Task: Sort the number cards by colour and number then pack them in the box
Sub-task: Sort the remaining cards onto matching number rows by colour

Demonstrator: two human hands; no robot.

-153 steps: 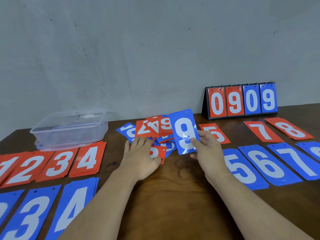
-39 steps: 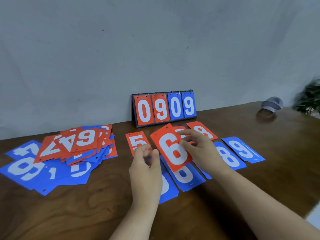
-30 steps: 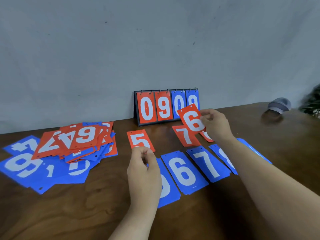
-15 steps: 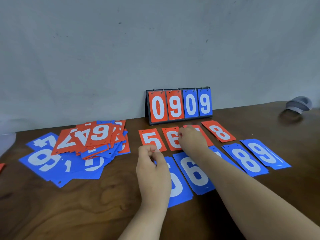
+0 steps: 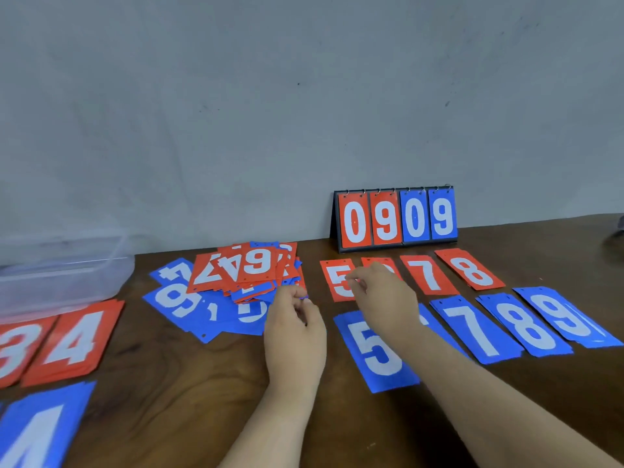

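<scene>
Far left, a clear plastic box (image 5: pixel 64 278) on the counter (image 5: pixel 169 383), blurred at the frame edge; can't tell what's inside. Just in front of it, red 3 (image 5: pixel 13 349) and red 4 (image 5: pixel 72 342) stacks, a blue 4 (image 5: pixel 37 430) nearer still. Mid-counter, a messy pile (image 5: pixel 206 282) of red and blue cards, a red 6 (image 5: pixel 260 261) on top. Left hand (image 5: pixel 293 332) at the pile's near right corner, fingers curled tight, a sliver of blue at the fingertips; can't tell whether pinched or merely behind. Right hand (image 5: pixel 385 298) apart from it, low over the red row between red 5 (image 5: pixel 337 280) and red 7 (image 5: pixel 427 275), fingers loosely bent, nothing in them. Red 8 (image 5: pixel 471 268) next along. Nearer row: blue 5 (image 5: pixel 378 349), blue 7 (image 5: pixel 476 329), blue 8 (image 5: pixel 525 327), blue 9 (image 5: pixel 567 315), with a forearm across the gap after the 5. Against the wall (image 5: pixel 304 96), a flip scoreboard (image 5: pixel 395 219) reading 0909.
</scene>
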